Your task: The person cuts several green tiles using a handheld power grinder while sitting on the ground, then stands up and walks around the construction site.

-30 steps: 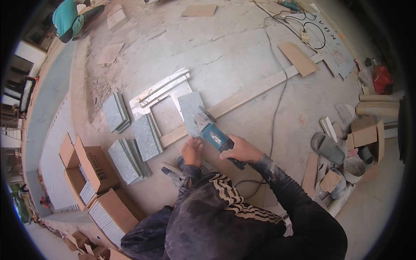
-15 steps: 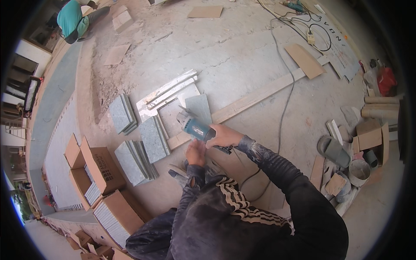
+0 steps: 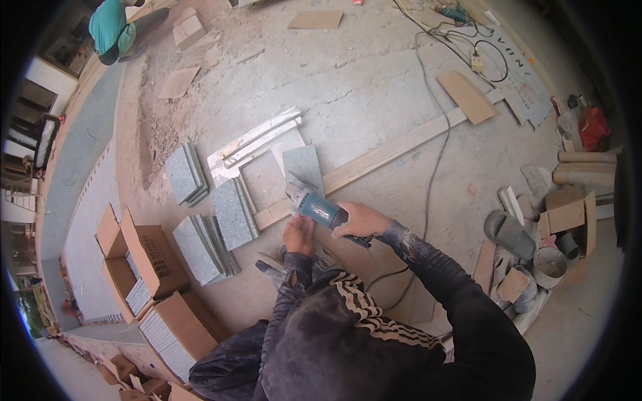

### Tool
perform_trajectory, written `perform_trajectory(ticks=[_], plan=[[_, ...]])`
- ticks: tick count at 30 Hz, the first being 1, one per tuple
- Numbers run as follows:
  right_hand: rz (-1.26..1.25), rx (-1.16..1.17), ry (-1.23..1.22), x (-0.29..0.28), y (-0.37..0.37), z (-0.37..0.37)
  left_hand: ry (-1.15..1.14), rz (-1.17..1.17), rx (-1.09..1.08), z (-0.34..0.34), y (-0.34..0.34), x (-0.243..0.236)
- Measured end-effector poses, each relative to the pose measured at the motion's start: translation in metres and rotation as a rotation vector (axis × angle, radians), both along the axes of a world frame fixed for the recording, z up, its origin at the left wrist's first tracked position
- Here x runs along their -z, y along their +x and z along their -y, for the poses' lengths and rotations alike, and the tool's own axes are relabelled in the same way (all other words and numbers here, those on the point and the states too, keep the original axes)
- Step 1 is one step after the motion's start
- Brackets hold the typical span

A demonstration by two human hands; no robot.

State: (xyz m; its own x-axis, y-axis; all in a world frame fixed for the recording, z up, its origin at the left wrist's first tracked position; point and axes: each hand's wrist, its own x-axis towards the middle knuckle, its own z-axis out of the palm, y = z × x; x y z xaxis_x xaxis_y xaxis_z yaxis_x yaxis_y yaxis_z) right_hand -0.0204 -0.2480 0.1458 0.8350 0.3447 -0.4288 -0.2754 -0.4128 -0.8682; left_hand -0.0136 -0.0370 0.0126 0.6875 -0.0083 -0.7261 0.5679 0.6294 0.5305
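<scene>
My right hand (image 3: 361,220) is wrapped round the rear body of a teal angle grinder (image 3: 321,210), its disc end pointing up and left. My left hand (image 3: 299,235) is closed just below the grinder's head, fingers bunched. Whether it grips the grinder or something small is hidden. Beyond the disc, a grey stone tile (image 3: 303,167) lies by a long wooden board (image 3: 394,148). To the left of my hands, another grey tile (image 3: 234,212) rests on more tiles, with a fanned tile stack (image 3: 200,248) nearer me and a further stack (image 3: 183,172) beyond.
Open cardboard boxes of tiles (image 3: 157,257) stand at left. White strips (image 3: 261,137) lie ahead. A power cable (image 3: 433,160) crosses the floor at right. A grey slipper (image 3: 509,234) and buckets (image 3: 550,264) sit far right. Another person (image 3: 112,30) crouches at the far left.
The grinder and my right hand have moved right and slightly toward me. My left hand has shifted slightly left, and its fingers now show near the grinder's head.
</scene>
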Motion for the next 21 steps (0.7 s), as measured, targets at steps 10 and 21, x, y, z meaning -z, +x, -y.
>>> perform_trajectory(ticks=[10, 21], plan=[[-0.037, 0.12, 0.019, -0.024, -0.054, 0.025, -0.039, 0.065, 0.011, 0.012, 0.006, 0.001], [-0.187, 0.355, 0.152, -0.09, -0.114, 0.039, 0.037, 0.176, -0.112, -0.06, 0.038, -0.064]])
